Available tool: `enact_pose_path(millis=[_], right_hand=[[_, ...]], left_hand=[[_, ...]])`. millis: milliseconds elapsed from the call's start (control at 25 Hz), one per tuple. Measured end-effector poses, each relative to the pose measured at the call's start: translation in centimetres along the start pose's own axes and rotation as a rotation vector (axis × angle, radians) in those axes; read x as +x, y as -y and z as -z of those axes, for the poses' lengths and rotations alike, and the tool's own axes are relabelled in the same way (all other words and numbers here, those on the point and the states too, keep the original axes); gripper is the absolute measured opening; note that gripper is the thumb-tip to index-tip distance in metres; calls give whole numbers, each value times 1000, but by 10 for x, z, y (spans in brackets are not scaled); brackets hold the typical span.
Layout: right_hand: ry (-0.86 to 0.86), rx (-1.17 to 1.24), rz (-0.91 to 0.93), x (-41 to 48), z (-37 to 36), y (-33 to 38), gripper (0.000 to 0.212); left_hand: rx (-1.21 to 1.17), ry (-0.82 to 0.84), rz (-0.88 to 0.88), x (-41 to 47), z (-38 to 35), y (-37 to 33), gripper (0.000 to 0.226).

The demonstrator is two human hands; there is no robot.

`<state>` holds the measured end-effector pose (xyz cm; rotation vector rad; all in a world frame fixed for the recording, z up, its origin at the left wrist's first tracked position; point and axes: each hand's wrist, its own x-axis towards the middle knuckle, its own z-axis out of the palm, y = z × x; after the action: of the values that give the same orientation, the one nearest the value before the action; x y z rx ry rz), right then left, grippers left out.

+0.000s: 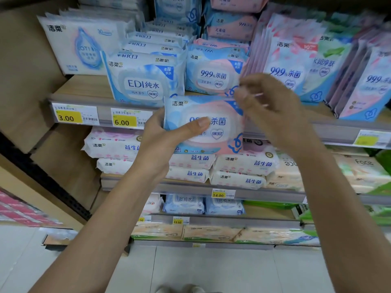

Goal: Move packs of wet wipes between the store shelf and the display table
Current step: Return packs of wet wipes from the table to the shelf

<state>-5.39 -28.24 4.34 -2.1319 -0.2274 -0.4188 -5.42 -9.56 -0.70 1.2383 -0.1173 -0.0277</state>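
My left hand [169, 136] grips a pink-and-blue pack of wet wipes [222, 127] by its left edge, thumb across the front label. The pack hangs in front of the upper shelf's price rail [101, 115]. My right hand [273, 106] is at the pack's upper right corner, fingers curled and blurred; whether they pinch the corner is unclear. Directly behind on the shelf stands a matching pack [213, 75], with a blue EDI pack [143, 81] to its left.
The shelves hold stacked wipe packs: white-and-pink packs [243, 163] on the level below, blue packs [184, 204] lower still, upright pink sachets [296, 60] at the right. A beige side panel [25, 81] bounds the left. Pale floor tiles [211, 269] lie beneath.
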Motion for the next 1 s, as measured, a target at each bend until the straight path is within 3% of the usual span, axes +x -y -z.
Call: enact_pose_path(millis=[120,240,440,680,800,1000], right_hand=[[-4,68,-10,-8,-8,-9,56],[-135,190,17,11,-2,-14,56],[-257,-25,110,34,-9,-27,50],[-420,-347,251,40,-27,-41,49],[-400,-371,270,46,-31,-46,49],[-344,-329,280,44,-22,-46,47]], left_hand=[[162,-125,-163,13,-22,-6,62],[608,-272,-373,27,-34,-16,66],[977,-328,-483,48,-36,-15,80],[1040,-292,-671,53,-27,-2,51],[1125,-283,-671,59,-28,0,47],[1062,-274,-655,60,-25,-2,41]])
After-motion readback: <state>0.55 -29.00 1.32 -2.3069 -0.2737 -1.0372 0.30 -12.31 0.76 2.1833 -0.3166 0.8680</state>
